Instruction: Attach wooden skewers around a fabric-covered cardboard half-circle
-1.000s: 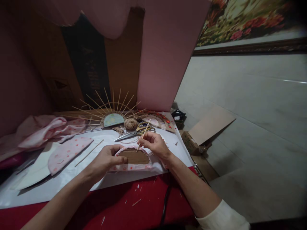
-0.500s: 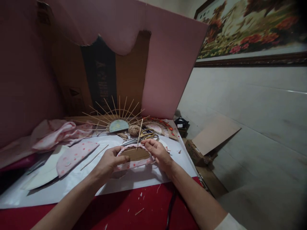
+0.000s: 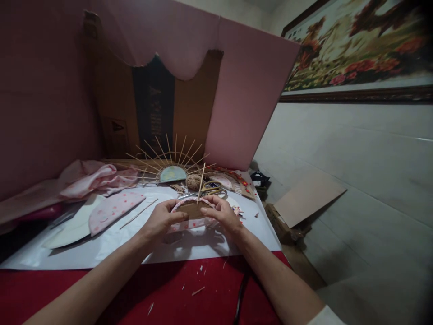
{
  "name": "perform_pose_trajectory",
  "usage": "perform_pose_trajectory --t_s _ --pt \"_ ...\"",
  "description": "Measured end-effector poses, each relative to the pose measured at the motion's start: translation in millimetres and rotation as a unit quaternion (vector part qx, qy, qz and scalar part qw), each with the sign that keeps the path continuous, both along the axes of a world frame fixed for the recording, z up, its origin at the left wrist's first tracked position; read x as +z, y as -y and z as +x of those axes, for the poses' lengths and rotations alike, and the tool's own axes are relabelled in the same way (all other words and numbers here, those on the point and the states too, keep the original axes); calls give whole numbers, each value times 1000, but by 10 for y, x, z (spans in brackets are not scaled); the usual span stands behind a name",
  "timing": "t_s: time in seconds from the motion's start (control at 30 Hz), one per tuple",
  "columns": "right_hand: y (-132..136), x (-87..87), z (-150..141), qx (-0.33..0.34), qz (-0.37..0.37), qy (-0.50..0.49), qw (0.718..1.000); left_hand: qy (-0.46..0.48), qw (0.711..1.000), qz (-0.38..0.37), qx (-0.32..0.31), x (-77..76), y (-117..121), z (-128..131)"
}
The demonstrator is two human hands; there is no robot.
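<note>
Together, left hand [image 3: 159,221] and right hand [image 3: 226,215] grip one cardboard half-round [image 3: 190,211]; one stick [image 3: 202,178] crosses its rim [image 3: 184,200].

This looks like a craft corner in a home. Just beyond the right hand [image 3: 226,213] lie scissors [image 3: 207,191] and a ball of twine [image 3: 193,182]; beyond and left of the left hand [image 3: 165,217], spotted cloth [image 3: 96,180] sits heaped on the red-draped desk [image 3: 142,295]. Past both hands stands a pink-faced cardboard panel [image 3: 243,95]. High to the right hand's right, a framed flower picture [image 3: 358,56] hangs on a tiled wall [image 3: 365,153].
</note>
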State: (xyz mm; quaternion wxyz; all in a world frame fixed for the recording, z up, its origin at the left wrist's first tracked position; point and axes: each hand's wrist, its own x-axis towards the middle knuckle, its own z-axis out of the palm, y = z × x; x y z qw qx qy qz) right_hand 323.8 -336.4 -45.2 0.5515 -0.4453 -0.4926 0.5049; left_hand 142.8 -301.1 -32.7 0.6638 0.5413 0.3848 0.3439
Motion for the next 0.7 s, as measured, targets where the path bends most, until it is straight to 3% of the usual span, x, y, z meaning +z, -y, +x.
perform_pose_trajectory --t_s 0.37,0.57,0.7 --pt "-3 -15 7 -27 22 49 998 31 999 31 -9 -35 -56 -15" --pt "-25 -63 25 -37 38 85 995 47 998 45 18 -54 -107 -7" --pt "-13 -44 36 -136 94 187 968 24 997 51 60 -91 -192 -20"
